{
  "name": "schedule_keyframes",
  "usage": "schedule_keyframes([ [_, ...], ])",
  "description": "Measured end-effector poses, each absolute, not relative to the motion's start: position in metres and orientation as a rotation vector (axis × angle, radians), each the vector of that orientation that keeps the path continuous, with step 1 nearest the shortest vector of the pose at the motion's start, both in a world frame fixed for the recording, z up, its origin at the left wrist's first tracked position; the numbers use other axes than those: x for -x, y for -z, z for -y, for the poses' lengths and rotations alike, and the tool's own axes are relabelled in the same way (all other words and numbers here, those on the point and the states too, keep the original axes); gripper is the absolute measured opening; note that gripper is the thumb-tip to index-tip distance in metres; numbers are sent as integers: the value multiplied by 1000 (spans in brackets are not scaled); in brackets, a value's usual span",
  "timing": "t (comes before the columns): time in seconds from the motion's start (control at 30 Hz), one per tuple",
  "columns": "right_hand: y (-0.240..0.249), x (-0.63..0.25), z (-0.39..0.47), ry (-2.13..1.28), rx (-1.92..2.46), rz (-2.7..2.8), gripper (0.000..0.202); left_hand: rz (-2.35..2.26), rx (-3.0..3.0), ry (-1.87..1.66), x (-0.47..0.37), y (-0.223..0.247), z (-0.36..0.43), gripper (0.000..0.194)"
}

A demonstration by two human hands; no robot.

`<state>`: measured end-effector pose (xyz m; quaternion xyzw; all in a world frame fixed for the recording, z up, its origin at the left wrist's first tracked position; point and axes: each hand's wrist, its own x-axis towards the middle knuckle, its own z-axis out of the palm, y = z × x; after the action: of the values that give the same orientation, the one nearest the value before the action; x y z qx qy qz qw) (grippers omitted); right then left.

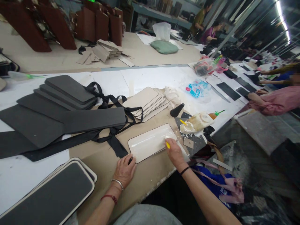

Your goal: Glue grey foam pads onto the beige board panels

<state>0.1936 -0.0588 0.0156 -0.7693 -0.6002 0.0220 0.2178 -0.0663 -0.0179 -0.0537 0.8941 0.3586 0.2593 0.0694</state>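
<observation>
A cream panel with rounded corners and a dark edge (147, 144) lies on the brown board in front of me, on top of at least one more. My left hand (125, 170) rests palm down at its near left end, fingers stretched out and touching the edge; a small black thing shows by the fingers. My right hand (173, 153) is closed round a yellow-handled brush (167, 145), its head at the panel's right part, where a wet white smear shows. Beyond lies a cut-open white container (199, 122) with white paste and another yellow handle.
Dark grey padded panels (93, 120) and black straps (113, 145) lie left. Cream panels (142, 101) are fanned behind. A black cone-shaped piece (177, 110) stands near the container. Grey panels with cream rims (53, 193) lie near left. Co-workers sit at right.
</observation>
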Motion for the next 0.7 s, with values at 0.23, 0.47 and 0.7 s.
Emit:
schedule_keyframes([
  [0.23,-33,-176,74,-221,1927,1698,20,-1044,-2737,-774,65,51,16,19],
  [0.47,-21,-182,68,-121,2080,1766,19,-1029,-2751,-751,66,52,16,20],
  [0.7,-41,-177,54,-245,1840,1729,22,-1018,-2768,-756,65,50,16,21],
])
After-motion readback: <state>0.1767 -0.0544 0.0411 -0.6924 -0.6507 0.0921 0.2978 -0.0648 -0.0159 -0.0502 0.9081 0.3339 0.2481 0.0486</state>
